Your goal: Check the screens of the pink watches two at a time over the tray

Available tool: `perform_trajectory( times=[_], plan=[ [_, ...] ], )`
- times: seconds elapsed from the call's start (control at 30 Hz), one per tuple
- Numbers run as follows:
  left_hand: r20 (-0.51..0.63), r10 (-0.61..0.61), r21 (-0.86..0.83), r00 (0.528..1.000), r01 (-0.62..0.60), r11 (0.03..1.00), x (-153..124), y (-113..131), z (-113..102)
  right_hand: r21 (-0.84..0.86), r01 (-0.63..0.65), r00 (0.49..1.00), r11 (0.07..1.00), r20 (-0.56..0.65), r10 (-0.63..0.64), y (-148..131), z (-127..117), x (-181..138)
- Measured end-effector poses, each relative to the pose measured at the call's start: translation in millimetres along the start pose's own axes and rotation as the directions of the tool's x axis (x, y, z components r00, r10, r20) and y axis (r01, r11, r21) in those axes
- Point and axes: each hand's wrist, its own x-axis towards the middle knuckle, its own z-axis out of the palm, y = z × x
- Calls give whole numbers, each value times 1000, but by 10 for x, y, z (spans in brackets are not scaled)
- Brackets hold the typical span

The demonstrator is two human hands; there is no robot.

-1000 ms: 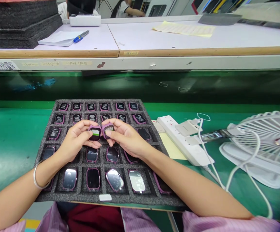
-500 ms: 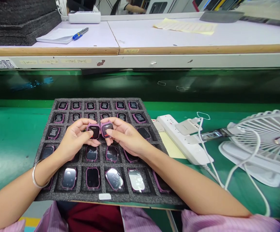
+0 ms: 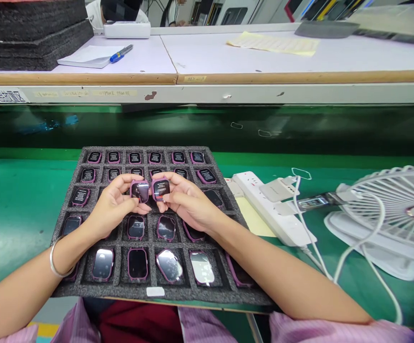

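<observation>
Above the middle of a dark foam tray (image 3: 155, 294), my two hands hold a pair of purple-framed smartwatch bodies side by side. My left hand (image 3: 116, 206) grips one smartwatch (image 3: 139, 191) by its edges, its screen facing me with a reflection on it. In my right hand (image 3: 187, 200) is the other smartwatch (image 3: 161, 188), whose lit screen shows small text and a red patch, with my thumb at its lower edge. Similar watches lie in the tray's compartments around my hands; the far rows show text on their screens, while the near rows look dark or reflective.
To the right of the tray lie a white power strip (image 3: 264, 202) with plugs and cables, and a white fan (image 3: 400, 214). A shelf (image 3: 207, 59) behind holds foam stacks (image 3: 31, 38), a pen (image 3: 121, 53) and papers. Part of another person (image 3: 121, 12) shows beyond it.
My right thumb has moved down off the screen of its smartwatch, which now shows text. The left smartwatch has tilted slightly, and my left thumb sits lower at its edge.
</observation>
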Motion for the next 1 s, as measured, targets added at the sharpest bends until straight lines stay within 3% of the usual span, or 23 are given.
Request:
perform_trajectory(
  times=[0.43,0.63,0.87,1.0],
  plan=[
    [-60,-61,5,996,62,998,-7,56,10,-29,4,1000,1000,27,-3,4,5,-19],
    [-30,-57,-39,998,56,998,-11,57,-15,-31,8,999,999,41,-7,-1,9,-19],
    [-80,-24,47,997,28,998,-16,54,9,-29,6,1000,1000,26,-6,-3,5,-19],
    [-52,-1,67,999,4,998,-6,55,4,-23,14,1000,1000,2,-14,-3,8,-21]
  ],
)
